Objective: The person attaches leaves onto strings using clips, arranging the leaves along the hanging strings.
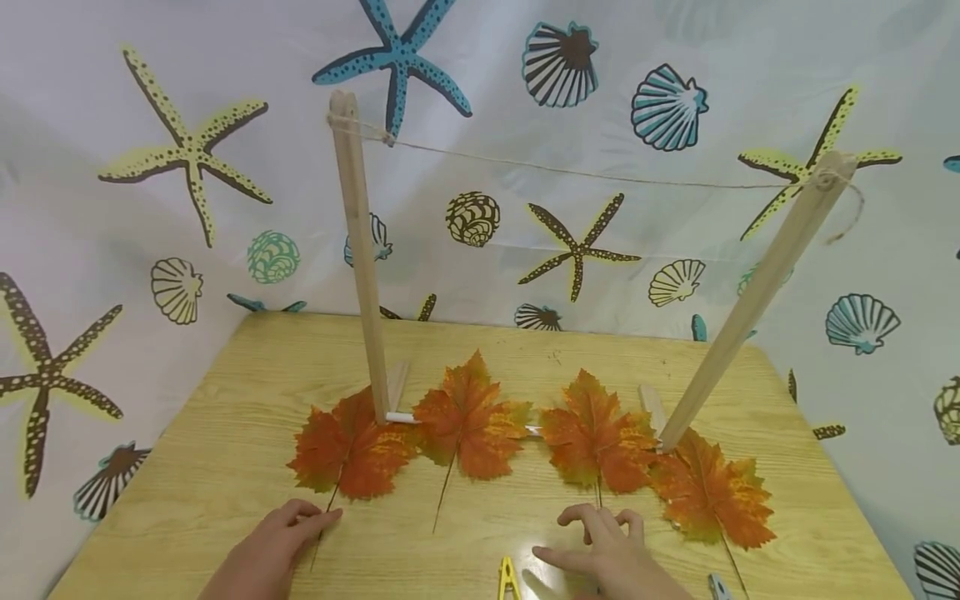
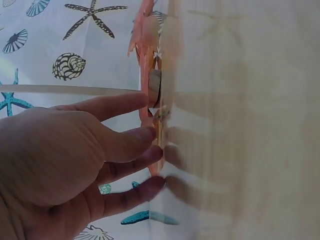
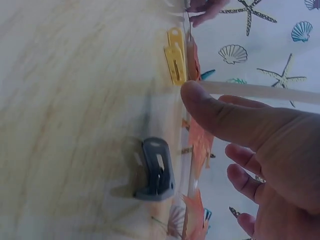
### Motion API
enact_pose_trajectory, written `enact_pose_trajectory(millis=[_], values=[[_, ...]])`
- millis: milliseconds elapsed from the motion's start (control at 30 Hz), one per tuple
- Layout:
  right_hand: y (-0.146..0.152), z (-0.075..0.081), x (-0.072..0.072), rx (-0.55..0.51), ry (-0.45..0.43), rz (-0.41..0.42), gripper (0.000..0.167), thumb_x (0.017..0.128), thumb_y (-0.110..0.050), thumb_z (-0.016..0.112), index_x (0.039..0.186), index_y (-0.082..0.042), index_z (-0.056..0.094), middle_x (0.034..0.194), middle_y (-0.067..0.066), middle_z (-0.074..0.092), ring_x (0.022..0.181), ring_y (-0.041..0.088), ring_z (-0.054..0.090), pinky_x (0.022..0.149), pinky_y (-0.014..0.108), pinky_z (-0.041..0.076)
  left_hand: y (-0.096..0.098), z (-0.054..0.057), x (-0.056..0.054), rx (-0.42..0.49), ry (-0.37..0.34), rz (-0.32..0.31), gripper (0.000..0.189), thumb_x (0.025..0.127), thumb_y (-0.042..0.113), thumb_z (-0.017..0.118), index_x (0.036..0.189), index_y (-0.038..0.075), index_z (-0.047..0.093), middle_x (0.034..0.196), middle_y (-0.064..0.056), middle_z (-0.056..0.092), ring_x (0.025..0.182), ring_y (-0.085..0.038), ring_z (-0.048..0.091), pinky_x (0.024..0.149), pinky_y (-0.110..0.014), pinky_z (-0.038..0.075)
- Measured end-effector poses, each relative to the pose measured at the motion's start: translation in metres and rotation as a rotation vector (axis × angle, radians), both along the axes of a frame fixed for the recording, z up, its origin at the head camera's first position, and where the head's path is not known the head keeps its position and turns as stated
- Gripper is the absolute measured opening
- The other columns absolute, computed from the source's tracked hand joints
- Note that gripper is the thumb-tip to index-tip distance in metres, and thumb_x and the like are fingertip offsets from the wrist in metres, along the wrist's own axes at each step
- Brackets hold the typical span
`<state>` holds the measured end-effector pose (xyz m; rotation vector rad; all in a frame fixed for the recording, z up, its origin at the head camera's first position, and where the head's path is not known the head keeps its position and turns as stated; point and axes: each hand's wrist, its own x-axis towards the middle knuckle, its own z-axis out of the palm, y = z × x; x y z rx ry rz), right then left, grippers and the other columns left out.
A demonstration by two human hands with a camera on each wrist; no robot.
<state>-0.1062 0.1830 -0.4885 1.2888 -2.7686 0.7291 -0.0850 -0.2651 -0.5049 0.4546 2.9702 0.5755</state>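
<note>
Four... several orange-red artificial maple leaves lie in a row on the table. My left hand (image 1: 273,546) is at the stem of the leftmost leaf (image 1: 352,450), thumb and fingers apart in the left wrist view; whether they touch the stem is unclear. My right hand (image 1: 611,546) hovers with spread, bent fingers by the stem of the third leaf (image 1: 596,433), holding nothing. Between the hands lies a yellow clothespin (image 1: 508,577). A grey clothespin (image 3: 158,172) lies to the right of my right hand. The second leaf (image 1: 468,421) and rightmost leaf (image 1: 712,492) lie untouched.
Two wooden posts, the left post (image 1: 362,258) and the right post (image 1: 757,300), stand behind the leaves. A thin twine (image 1: 570,172) is strung between their tops. The wooden table (image 1: 225,425) backs onto a curtain (image 1: 480,275) printed with starfish and shells.
</note>
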Motion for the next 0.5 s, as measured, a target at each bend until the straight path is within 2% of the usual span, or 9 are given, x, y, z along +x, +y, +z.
enact_pose_trajectory(millis=[67, 133, 233, 267, 400, 433, 500], values=[[-0.005, -0.002, 0.0, -0.01, 0.049, 0.02, 0.052, 0.086, -0.049, 0.07, 0.135, -0.031, 0.064, 0.124, 0.002, 0.047, 0.091, 0.008, 0.04, 0.082, 0.043, 0.013, 0.0, 0.005, -0.004, 0.01, -0.052, 0.018, 0.042, 0.086, 0.004, 0.075, 0.126, 0.016, 0.07, 0.108, 0.004, 0.057, 0.09, -0.011, 0.054, 0.073, -0.025, 0.051], [-0.011, -0.003, -0.001, -0.019, 0.064, 0.038, 0.048, 0.088, -0.045, 0.07, 0.134, -0.03, 0.064, 0.123, 0.001, 0.048, 0.092, 0.009, 0.042, 0.083, 0.042, 0.015, 0.001, 0.01, -0.008, 0.009, -0.089, 0.027, 0.052, 0.082, -0.016, 0.067, 0.122, 0.017, 0.073, 0.103, 0.006, 0.055, 0.085, -0.005, 0.049, 0.071, -0.021, 0.048], [-0.019, -0.002, -0.003, -0.025, 0.034, 0.069, 0.045, 0.09, -0.03, 0.071, 0.135, -0.03, 0.063, 0.123, 0.003, 0.05, 0.092, 0.008, 0.041, 0.083, 0.041, 0.015, -0.004, 0.012, -0.015, 0.011, -0.09, -0.044, 0.043, 0.088, -0.012, 0.063, 0.118, 0.017, 0.075, 0.098, 0.009, 0.054, 0.079, 0.0, 0.045, 0.067, -0.02, 0.044], [-0.022, -0.002, -0.004, -0.037, -0.015, 0.074, 0.043, 0.091, -0.027, 0.07, 0.134, -0.029, 0.062, 0.121, 0.001, 0.052, 0.093, 0.006, 0.041, 0.085, 0.041, 0.014, -0.006, 0.012, -0.016, 0.015, -0.087, -0.067, 0.039, 0.09, -0.009, 0.063, 0.116, 0.017, 0.076, 0.097, 0.01, 0.054, 0.079, 0.002, 0.045, 0.067, -0.02, 0.044], [-0.029, -0.003, -0.007, -0.035, -0.058, 0.138, 0.044, 0.093, -0.027, 0.069, 0.135, -0.029, 0.06, 0.119, 0.001, 0.052, 0.092, 0.005, 0.041, 0.084, 0.04, 0.015, -0.012, 0.011, -0.023, 0.088, -0.071, -0.173, 0.027, 0.091, 0.0, 0.065, 0.11, 0.014, 0.079, 0.091, 0.012, 0.056, 0.076, 0.005, 0.048, 0.065, -0.02, 0.046], [-0.03, -0.003, -0.008, -0.037, -0.1, 0.145, 0.043, 0.093, -0.027, 0.07, 0.134, -0.028, 0.06, 0.119, 0.0, 0.052, 0.092, 0.008, 0.044, 0.085, 0.04, 0.016, -0.013, 0.011, -0.024, 0.105, -0.063, -0.192, 0.024, 0.091, 0.002, 0.066, 0.108, 0.014, 0.079, 0.089, 0.012, 0.057, 0.075, 0.005, 0.049, 0.064, -0.02, 0.047], [-0.034, -0.001, -0.01, -0.044, -0.363, 0.082, 0.037, 0.093, -0.034, 0.07, 0.129, -0.031, 0.062, 0.115, 0.0, 0.055, 0.101, 0.02, 0.041, 0.084, 0.043, 0.022, -0.016, 0.01, -0.028, 0.134, -0.047, -0.231, 0.021, 0.09, 0.004, 0.068, 0.105, 0.013, 0.08, 0.087, 0.011, 0.059, 0.075, 0.004, 0.052, 0.064, -0.021, 0.048]])
